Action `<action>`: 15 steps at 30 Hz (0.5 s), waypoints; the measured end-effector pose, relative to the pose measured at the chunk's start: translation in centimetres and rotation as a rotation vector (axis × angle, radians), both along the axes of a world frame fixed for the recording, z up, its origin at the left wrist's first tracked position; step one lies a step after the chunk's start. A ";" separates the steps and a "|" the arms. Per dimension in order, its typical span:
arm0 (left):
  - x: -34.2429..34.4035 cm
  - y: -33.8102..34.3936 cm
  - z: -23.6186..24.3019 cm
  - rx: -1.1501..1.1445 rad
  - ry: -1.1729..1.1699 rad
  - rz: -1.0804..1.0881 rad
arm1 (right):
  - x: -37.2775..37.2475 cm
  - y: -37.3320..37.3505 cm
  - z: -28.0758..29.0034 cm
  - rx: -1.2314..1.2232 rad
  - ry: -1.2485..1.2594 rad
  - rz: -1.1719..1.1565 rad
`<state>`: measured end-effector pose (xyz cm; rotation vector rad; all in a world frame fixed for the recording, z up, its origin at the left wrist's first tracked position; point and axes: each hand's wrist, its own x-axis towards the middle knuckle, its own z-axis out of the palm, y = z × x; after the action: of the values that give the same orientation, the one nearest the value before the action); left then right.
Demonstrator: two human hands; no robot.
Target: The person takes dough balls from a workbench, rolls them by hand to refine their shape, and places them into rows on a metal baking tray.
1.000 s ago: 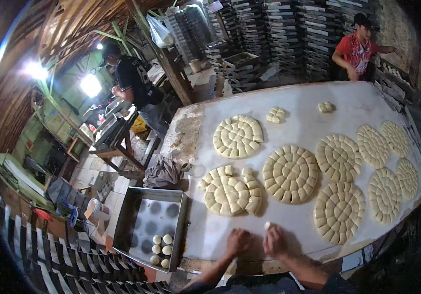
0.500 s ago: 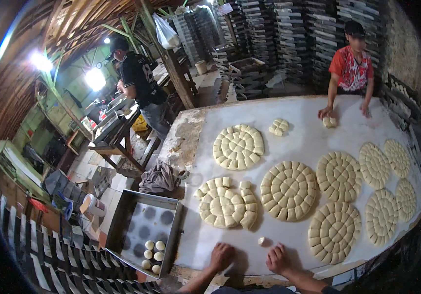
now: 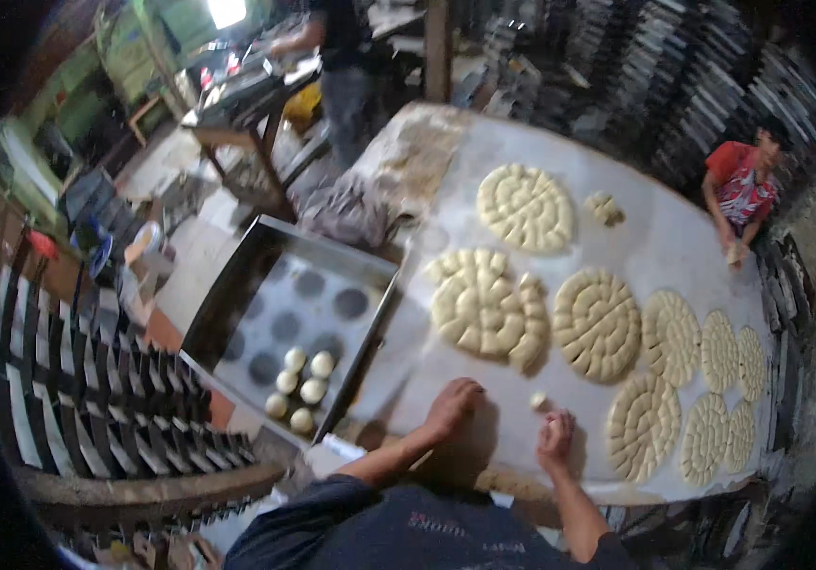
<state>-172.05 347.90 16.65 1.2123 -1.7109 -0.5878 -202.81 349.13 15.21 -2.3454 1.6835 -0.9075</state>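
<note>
Co-worker's hands (image 3: 733, 251) have come together. Flanking the dough ball (image 3: 539, 401), the left hand (image 3: 455, 408) is half open and the right hand (image 3: 556, 435) curled, both seemingly empty, probably for clearance.

Head-worn fisheye; downward, near, over left hand (image 3: 455, 408), right hand (image 3: 555, 439), table (image 3: 663, 255)

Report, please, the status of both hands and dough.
Left hand over table. Right hand beside small dough piece. Nothing visible between them. Cut dough round lies beyond.
</note>
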 end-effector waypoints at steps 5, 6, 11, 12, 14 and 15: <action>9.3 6.9 3.8 0.394 -0.091 -0.246 | -7.0 0.7 4.8 0.842 -0.226 -0.405; 11.7 6.8 5.6 0.203 0.013 -0.148 | -6.7 0.3 6.7 1.059 -0.518 -0.628; 28.4 2.5 9.2 0.163 -0.118 0.347 | 16.9 -0.8 16.7 0.729 -0.503 0.116; 31.1 1.6 8.3 0.147 -0.230 0.418 | 22.7 -1.5 18.6 0.521 -0.259 0.306; 34.6 0.3 5.5 0.280 -0.283 0.395 | 33.1 -2.2 20.5 0.284 -0.325 0.545; 34.7 -0.6 4.9 0.306 -0.283 0.308 | 36.6 -3.1 19.0 0.100 -0.292 0.590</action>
<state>-137.40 347.27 21.53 1.8105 -1.6533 -0.5196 -166.24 346.07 34.25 -2.2940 0.8329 -0.9486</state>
